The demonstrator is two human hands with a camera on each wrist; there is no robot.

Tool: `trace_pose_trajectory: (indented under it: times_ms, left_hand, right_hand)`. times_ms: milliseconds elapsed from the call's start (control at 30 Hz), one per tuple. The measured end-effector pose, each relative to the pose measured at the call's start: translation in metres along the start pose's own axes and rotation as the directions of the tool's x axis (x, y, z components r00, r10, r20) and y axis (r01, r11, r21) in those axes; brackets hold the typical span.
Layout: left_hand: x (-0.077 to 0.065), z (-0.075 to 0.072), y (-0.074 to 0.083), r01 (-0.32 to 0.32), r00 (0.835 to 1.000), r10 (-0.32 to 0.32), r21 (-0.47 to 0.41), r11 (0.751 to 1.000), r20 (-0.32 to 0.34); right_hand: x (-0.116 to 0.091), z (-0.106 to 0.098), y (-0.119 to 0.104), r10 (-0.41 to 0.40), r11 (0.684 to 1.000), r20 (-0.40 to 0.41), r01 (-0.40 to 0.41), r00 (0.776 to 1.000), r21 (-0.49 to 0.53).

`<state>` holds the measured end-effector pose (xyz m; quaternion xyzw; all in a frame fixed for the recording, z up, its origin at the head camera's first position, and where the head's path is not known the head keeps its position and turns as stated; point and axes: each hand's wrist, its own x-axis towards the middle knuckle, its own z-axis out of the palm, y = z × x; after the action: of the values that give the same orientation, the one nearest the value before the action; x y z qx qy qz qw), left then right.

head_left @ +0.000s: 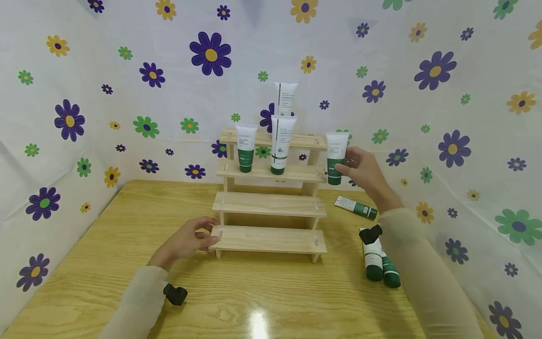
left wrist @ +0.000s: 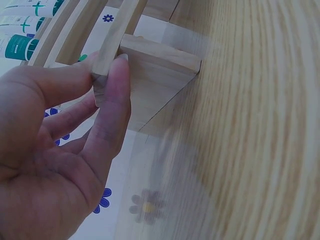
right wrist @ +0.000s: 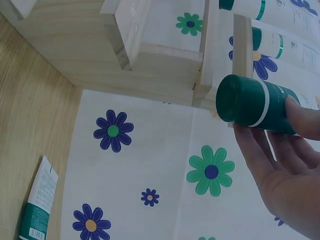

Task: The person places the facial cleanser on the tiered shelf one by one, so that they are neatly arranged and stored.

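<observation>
My right hand (head_left: 362, 169) holds a white and green squeeze tube (head_left: 336, 153) upright, cap down, beside the right end of the wooden tiered shelf (head_left: 268, 202). In the right wrist view the thumb and fingers grip that tube around its green part (right wrist: 255, 102). My left hand (head_left: 190, 238) pinches the left end of the lowest step between thumb and fingers, as the left wrist view shows on the board (left wrist: 107, 60). A green-capped tube (head_left: 246, 148) and a taller white tube (head_left: 282, 143) stand on the second step from the top; another white tube (head_left: 285, 98) rises behind.
Right of the shelf, one tube (head_left: 355, 207) lies flat on the wooden table (head_left: 254, 292). Two more tubes, a white one (head_left: 373, 261) and a green one (head_left: 390, 270), lie side by side near the right forearm. Flower-printed sheeting (head_left: 169, 99) surrounds the table.
</observation>
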<state>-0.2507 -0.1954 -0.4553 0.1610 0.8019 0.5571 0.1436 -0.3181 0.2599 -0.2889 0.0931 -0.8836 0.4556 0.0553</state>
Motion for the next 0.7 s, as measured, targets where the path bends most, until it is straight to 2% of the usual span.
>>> trace_pose_trajectory:
  times_ms: [267, 700]
  left_hand:
    - [0.001, -0.001, -0.001, 0.015, 1.0, -0.015, -0.006, 1.0, -0.002]
    - [0.002, 0.0, -0.002, 0.026, 1.0, -0.026, -0.009, 1.0, -0.007]
  right_hand:
    - [0.01, 0.013, -0.007, -0.009, 0.997, -0.017, 0.01, 1.0, 0.077]
    - [0.021, 0.033, -0.013, -0.049, 0.991, -0.054, 0.056, 0.997, 0.123]
